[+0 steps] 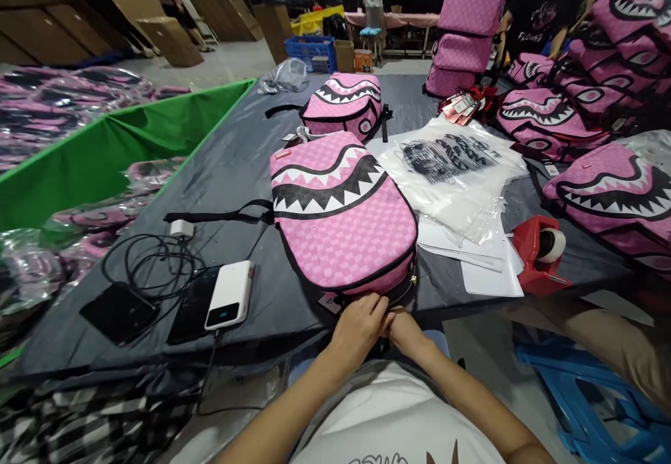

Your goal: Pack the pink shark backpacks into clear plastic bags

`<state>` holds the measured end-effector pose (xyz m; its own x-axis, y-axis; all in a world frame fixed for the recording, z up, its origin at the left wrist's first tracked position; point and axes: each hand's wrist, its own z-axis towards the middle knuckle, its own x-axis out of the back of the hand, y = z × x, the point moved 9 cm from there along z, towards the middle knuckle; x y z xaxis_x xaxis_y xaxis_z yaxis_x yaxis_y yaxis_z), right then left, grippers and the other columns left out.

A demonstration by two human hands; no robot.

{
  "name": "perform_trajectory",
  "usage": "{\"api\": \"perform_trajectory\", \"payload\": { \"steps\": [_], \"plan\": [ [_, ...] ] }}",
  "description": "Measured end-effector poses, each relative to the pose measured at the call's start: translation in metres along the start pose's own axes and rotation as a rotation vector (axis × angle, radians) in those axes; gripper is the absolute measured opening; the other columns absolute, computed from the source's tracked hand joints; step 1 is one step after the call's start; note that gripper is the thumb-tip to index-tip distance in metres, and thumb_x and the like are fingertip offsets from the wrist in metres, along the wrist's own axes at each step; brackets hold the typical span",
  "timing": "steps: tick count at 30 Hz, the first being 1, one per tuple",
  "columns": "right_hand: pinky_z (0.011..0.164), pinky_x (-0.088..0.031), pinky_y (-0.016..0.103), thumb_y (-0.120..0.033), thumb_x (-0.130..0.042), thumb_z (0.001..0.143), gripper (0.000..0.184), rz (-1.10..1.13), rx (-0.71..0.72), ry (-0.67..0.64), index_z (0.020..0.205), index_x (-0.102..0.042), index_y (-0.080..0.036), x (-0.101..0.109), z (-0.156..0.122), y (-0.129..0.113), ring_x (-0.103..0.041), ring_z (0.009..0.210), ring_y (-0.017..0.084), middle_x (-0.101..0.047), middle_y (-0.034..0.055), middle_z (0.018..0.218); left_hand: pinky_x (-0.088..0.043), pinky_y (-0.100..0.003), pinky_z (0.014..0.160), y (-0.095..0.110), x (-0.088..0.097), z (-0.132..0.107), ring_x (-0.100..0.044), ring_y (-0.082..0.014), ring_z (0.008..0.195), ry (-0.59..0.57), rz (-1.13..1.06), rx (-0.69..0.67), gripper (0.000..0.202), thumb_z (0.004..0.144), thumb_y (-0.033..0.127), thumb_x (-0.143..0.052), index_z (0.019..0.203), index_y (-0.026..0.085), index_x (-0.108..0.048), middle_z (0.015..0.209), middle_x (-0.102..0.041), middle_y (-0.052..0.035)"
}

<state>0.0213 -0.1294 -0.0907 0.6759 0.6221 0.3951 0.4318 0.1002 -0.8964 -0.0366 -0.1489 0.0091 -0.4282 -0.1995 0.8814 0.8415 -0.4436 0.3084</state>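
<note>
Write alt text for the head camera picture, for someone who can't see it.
Both hands, left hand and right hand, meet at the near edge of a pink shark-mouth backpack lying on a dark table. A white power bank and cables lie to its left, a red tape dispenser and plastic bags to its right.

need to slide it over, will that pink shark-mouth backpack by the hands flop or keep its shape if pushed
The pink backpack looks puffed and evenly domed, so it probably keeps its shape. Lying flat on the dark table cover, it should slide, not tip. Its loose black strap would likely drag behind.
</note>
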Motion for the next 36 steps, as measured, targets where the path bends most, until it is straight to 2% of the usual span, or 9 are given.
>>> {"api": "perform_trajectory", "payload": {
  "steps": [3, 6, 10, 16, 20, 24, 29, 33, 36],
  "plan": [
    [0.072, -0.048, 0.028, -0.005, -0.047, 0.088, 0.023, -0.211, -0.008, -0.003, 0.085, -0.068, -0.016, 0.006, 0.003, 0.001, -0.060, 0.075, 0.017, -0.071, 0.0101, 0.084, -0.049, -0.030, 0.072, -0.015, 0.021, -0.024, -0.063, -0.0183, 0.080, 0.176, -0.011, 0.039, 0.025, 0.105, 0.033, -0.047, 0.101, 0.019, -0.067, 0.089, -0.067, -0.0061],
    [0.071, -0.047, 0.027, -0.011, -0.043, 0.095, 0.027, -0.374, 0.120, 0.008, 0.085, -0.068, -0.016, 0.013, 0.001, -0.018, -0.059, 0.074, 0.016, -0.071, 0.0087, 0.082, -0.046, -0.028, 0.068, -0.019, 0.050, -0.019, -0.059, -0.0155, 0.072, 0.263, -0.214, 0.118, 0.027, 0.104, 0.034, -0.050, 0.090, 0.019, -0.067, 0.077, -0.062, -0.0020],
    [0.062, -0.043, 0.024, -0.043, -0.035, 0.107, 0.049, -0.154, 0.360, -0.072, 0.070, -0.057, -0.019, 0.025, -0.019, -0.057, -0.051, 0.059, 0.012, -0.056, -0.0007, 0.060, -0.045, -0.026, 0.066, 0.000, 0.088, -0.002, -0.056, -0.0141, 0.070, 0.273, -0.417, 0.184, 0.024, 0.103, 0.031, -0.054, 0.086, 0.020, -0.067, 0.073, -0.058, 0.0001],
    [0.052, -0.037, 0.024, -0.069, -0.018, 0.103, 0.069, 0.063, 0.361, -0.124, 0.061, -0.046, -0.021, 0.021, -0.032, -0.089, -0.042, 0.049, 0.010, -0.045, -0.0031, 0.052, -0.041, -0.029, 0.068, 0.033, 0.125, 0.001, -0.054, -0.0157, 0.072, 0.405, -0.178, 0.097, 0.020, 0.103, 0.029, -0.053, 0.093, 0.019, -0.067, 0.078, -0.061, -0.0013],
    [0.055, -0.038, 0.024, -0.056, -0.023, 0.107, 0.057, 0.058, 0.355, -0.103, 0.069, -0.047, -0.021, 0.019, -0.042, -0.091, -0.045, 0.051, 0.011, -0.047, -0.0032, 0.055, -0.044, -0.026, 0.065, 0.014, 0.113, 0.005, -0.057, -0.0139, 0.068, 0.281, -0.374, 0.166, 0.028, 0.103, 0.033, -0.053, 0.085, 0.019, -0.070, 0.074, -0.061, -0.0005],
    [0.058, -0.037, 0.027, -0.041, -0.033, 0.104, 0.036, -0.136, 0.349, 0.029, 0.079, -0.050, -0.022, 0.037, -0.055, -0.076, -0.046, 0.057, 0.013, -0.055, -0.0002, 0.065, -0.047, -0.025, 0.065, -0.013, 0.076, 0.018, -0.064, -0.0147, 0.068, 0.087, -0.635, 0.383, 0.026, 0.097, 0.037, -0.061, 0.083, 0.020, -0.076, 0.075, -0.071, -0.0013],
    [0.051, -0.038, 0.026, -0.038, -0.041, 0.096, 0.034, 0.101, 0.121, -0.015, 0.065, -0.046, -0.024, 0.021, -0.031, -0.031, -0.045, 0.047, 0.012, -0.047, -0.0028, 0.051, -0.046, -0.025, 0.064, -0.001, 0.030, 0.032, -0.063, -0.0154, 0.067, -0.067, -0.684, 0.441, 0.024, 0.091, 0.034, -0.063, 0.073, 0.020, -0.072, 0.071, -0.069, -0.0002],
    [0.049, -0.040, 0.026, -0.042, -0.050, 0.090, 0.037, 0.239, 0.068, 0.073, 0.059, -0.047, -0.024, -0.003, -0.006, -0.020, -0.048, 0.049, 0.013, -0.048, -0.0009, 0.052, -0.047, -0.025, 0.065, -0.002, 0.033, 0.020, -0.063, -0.0152, 0.070, 0.015, -0.761, 0.447, 0.026, 0.091, 0.038, -0.062, 0.075, 0.020, -0.072, 0.073, -0.066, -0.0007],
    [0.042, -0.036, 0.024, -0.050, -0.047, 0.093, 0.044, 0.299, 0.028, 0.018, 0.058, -0.048, -0.023, -0.010, -0.004, -0.023, -0.043, 0.042, 0.011, -0.046, -0.0027, 0.047, -0.046, -0.025, 0.063, -0.015, 0.047, 0.005, -0.061, -0.0142, 0.066, 0.041, -0.789, 0.443, 0.032, 0.092, 0.045, -0.063, 0.077, 0.020, -0.074, 0.071, -0.063, -0.0006]
  ]
}}
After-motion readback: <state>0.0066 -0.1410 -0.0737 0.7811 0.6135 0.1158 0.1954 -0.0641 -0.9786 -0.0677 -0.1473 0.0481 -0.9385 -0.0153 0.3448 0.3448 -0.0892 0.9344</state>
